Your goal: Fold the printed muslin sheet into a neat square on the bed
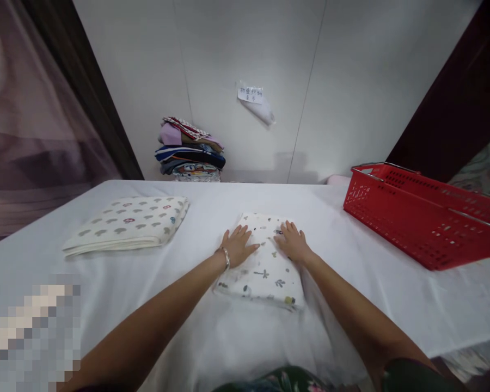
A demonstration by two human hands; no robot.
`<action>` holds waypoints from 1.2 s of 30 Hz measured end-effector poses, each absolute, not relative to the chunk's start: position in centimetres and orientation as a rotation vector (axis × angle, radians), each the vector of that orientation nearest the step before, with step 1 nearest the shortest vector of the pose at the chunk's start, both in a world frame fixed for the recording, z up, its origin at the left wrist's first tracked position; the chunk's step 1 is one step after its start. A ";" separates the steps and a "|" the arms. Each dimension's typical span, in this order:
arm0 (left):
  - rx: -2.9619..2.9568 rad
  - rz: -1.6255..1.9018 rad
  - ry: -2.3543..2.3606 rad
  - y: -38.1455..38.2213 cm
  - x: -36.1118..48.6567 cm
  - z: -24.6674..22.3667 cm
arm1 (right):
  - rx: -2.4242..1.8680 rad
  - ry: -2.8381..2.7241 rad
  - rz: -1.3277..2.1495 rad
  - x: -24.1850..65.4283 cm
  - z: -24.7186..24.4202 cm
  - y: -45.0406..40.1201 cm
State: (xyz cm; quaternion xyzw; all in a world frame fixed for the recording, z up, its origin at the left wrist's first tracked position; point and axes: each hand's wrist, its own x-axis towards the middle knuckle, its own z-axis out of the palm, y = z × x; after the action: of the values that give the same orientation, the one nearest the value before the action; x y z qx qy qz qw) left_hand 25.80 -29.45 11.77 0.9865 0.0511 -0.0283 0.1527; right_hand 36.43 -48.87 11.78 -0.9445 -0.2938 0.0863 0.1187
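Note:
A folded white cloth (269, 277) with small grey plant prints lies in front of me on the white-covered table. My left hand (237, 246), with a silver bracelet at the wrist, rests flat on the cloth's left side, fingers spread. On the cloth's upper right part lies my right hand (294, 243), also flat with the fingers apart. Neither hand grips anything. Off to the left sits a second folded cloth (133, 218), cream with grey mushroom-like shapes and a few red ones; no hand touches it.
A red plastic basket (416, 218) with metal handles stands at the right of the table (212, 204). Behind the table's far edge rises a stack of folded fabrics (191, 151). A paper note (251, 94) hangs on the wall. Curtains flank both sides; the lower left corner is pixelated.

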 end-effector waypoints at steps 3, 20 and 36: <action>2.859 0.009 0.033 -30.1 22.5 10.8 | -2.656 -1.141 0.167 32.2 11.7 -50.0; 2.579 0.404 0.237 -30.4 17.4 8.1 | -2.533 -1.321 0.356 28.5 11.5 -51.4; 2.623 0.427 0.203 -30.9 16.3 7.4 | -2.656 -1.301 0.097 38.3 9.7 -35.9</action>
State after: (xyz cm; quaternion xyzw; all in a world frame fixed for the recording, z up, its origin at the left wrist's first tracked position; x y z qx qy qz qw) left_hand 16.32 -30.88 7.40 0.9564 0.0740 0.1558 0.2357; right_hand 38.33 -35.94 9.67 -0.8939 -0.4377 0.0327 0.0911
